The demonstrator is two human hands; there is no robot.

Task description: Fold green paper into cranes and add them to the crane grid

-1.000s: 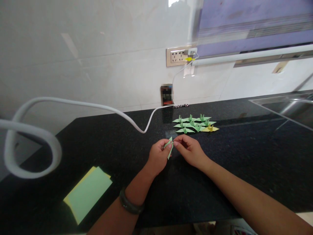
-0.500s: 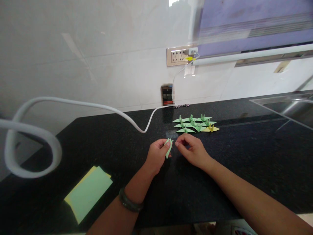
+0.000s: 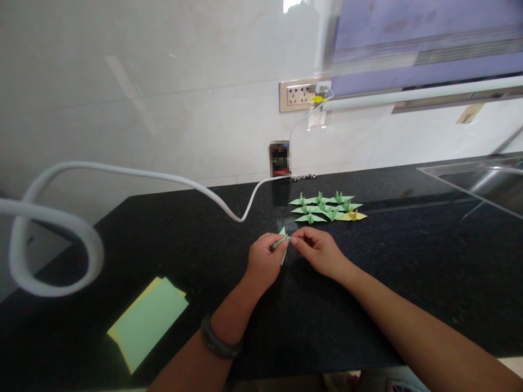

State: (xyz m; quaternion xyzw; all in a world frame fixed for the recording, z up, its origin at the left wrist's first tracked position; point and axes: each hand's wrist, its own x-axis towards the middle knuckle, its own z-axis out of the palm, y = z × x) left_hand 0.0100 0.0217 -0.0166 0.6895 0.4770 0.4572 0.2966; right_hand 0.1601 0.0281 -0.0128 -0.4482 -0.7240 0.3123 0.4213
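A small, partly folded piece of green paper (image 3: 283, 243) is held just above the black countertop (image 3: 408, 261). My left hand (image 3: 263, 261) is curled round its lower part. My right hand (image 3: 316, 251) pinches its upper tip with thumb and forefinger. The two hands touch at the paper. Just behind them lies a neat cluster of several folded paper cranes (image 3: 324, 207), mostly green with one yellow at the right end.
A stack of flat green and yellow paper sheets (image 3: 146, 321) lies near the counter's front left. A thick white cable (image 3: 122, 174) loops in from the left toward a phone (image 3: 280, 159) leaning on the tiled wall under a socket strip (image 3: 300, 95). A sink (image 3: 490, 179) sits far right.
Half a second ago my right hand was a little apart from the paper; it has come back and pinches the tip again. The paper has turned slightly in my left hand.
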